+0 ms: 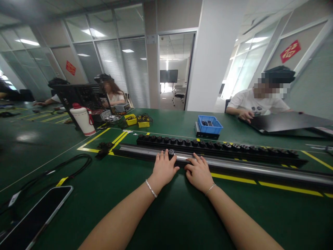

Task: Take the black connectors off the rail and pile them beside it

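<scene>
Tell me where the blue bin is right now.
In the head view, the blue bin sits on the green table, right of centre, behind the black strip of sockets.

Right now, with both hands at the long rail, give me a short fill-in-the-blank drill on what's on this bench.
1. Both hands, the left hand and the right hand, rest at the long silver metal rail, and each wrist wears a thin ____.
2. The small plastic bin behind the row of black round parts is ____ in colour.
3. The green table is marked with tape lines of ____ colour.
4. The white jug has a ____ lid.

Missing words: bracelet; blue; yellow; red
</scene>
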{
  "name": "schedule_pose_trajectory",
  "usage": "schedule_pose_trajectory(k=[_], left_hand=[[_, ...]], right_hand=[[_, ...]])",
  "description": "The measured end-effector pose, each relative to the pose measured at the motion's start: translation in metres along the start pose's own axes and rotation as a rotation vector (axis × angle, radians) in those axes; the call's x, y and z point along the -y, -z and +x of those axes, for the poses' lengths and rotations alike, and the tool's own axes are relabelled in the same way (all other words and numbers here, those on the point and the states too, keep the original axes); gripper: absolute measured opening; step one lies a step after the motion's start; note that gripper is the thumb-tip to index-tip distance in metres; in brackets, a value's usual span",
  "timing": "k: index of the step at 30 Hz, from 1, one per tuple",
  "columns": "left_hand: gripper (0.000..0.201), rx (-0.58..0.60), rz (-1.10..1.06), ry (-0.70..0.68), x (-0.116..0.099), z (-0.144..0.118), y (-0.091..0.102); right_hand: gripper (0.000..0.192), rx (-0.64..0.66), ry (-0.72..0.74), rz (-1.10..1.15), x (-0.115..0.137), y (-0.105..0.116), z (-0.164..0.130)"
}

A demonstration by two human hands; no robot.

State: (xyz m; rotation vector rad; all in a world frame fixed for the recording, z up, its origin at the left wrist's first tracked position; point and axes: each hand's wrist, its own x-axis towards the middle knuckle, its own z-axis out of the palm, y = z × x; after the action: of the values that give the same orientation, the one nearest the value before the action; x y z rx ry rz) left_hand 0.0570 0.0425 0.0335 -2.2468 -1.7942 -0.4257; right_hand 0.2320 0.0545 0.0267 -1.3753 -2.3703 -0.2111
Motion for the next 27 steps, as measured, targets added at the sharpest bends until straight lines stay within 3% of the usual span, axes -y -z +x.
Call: schedule_pose_trajectory(k=[5,20,27], left_hand=[[0.063,0.024,0.04,0.019,-0.003,0.001,-0.001],[0.065,0.066,0.086,0.135,-0.004,0.002,0.009],[0.075,0.241,0.153,0.25,-0.007,0.006,0.021]], right_hand=[[0.023,-0.011,0.0,-0.003,0.0,0.0,0.0],[0.023,-0.008,0.007,0.008,-0.001,0.0,-0.001],[0.022,-0.005,-0.007,0.019,-0.003,-0.002,0.0]])
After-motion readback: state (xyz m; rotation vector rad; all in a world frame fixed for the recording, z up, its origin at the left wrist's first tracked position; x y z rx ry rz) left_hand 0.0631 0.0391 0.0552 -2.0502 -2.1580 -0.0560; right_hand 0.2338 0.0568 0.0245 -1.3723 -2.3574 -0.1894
